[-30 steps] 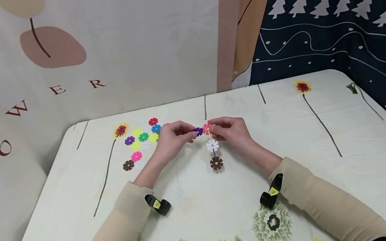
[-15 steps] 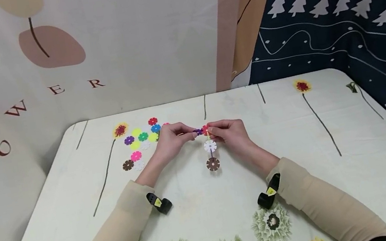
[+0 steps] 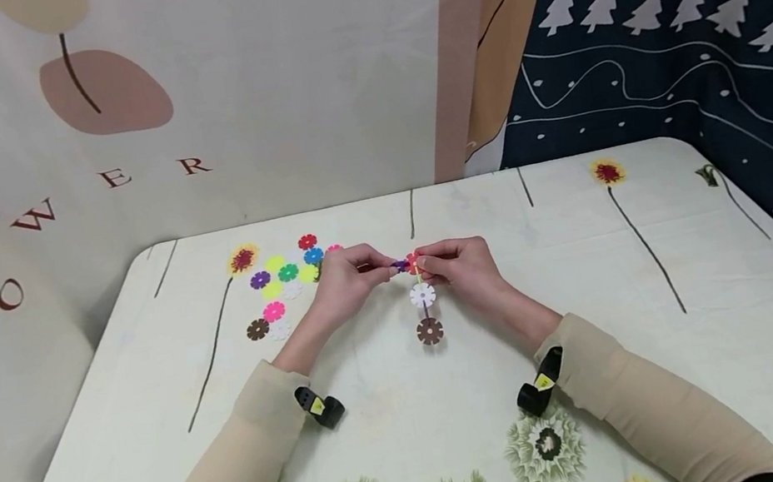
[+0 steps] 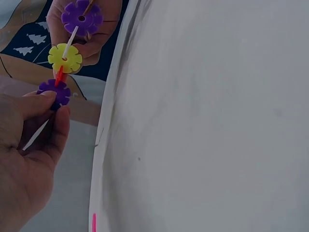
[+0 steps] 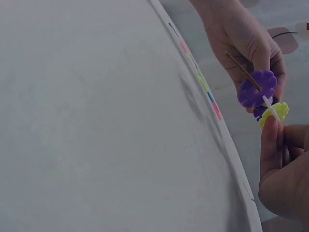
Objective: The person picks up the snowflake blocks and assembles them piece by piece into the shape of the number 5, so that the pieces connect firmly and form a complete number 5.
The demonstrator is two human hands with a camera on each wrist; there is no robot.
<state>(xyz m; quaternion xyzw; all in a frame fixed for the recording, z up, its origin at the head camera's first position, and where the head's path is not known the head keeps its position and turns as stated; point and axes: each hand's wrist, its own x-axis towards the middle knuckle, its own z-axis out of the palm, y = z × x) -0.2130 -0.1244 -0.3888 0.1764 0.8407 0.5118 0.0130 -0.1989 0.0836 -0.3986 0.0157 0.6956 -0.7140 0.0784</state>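
My left hand (image 3: 355, 284) pinches a purple notched plastic disc (image 4: 59, 96) between thumb and fingers; a white edge (image 4: 36, 135) shows by those fingers. My right hand (image 3: 465, 270) pinches a red disc (image 3: 413, 262) right at the purple one. A short chain of interlocking discs hangs from there: a yellow disc (image 4: 65, 58), a white disc (image 3: 422, 295), another purple disc (image 5: 257, 89) and a brown disc (image 3: 429, 331) at the bottom. Neighbouring discs sit crosswise in each other's slots. The right fingers partly hide the red disc in the head view.
Loose discs in several colours lie flat left of the hands, among them a green disc (image 3: 288, 273), a blue disc (image 3: 314, 256), a pink disc (image 3: 274, 311) and a brown one (image 3: 258, 329). The flower-print cloth (image 3: 391, 459) covers the table, whose back meets a hanging curtain (image 3: 300, 78).
The right hand has shifted slightly left with the hanging chain, bringing the red disc against the purple one. The purple disc in the left hand now appears more edge-on.
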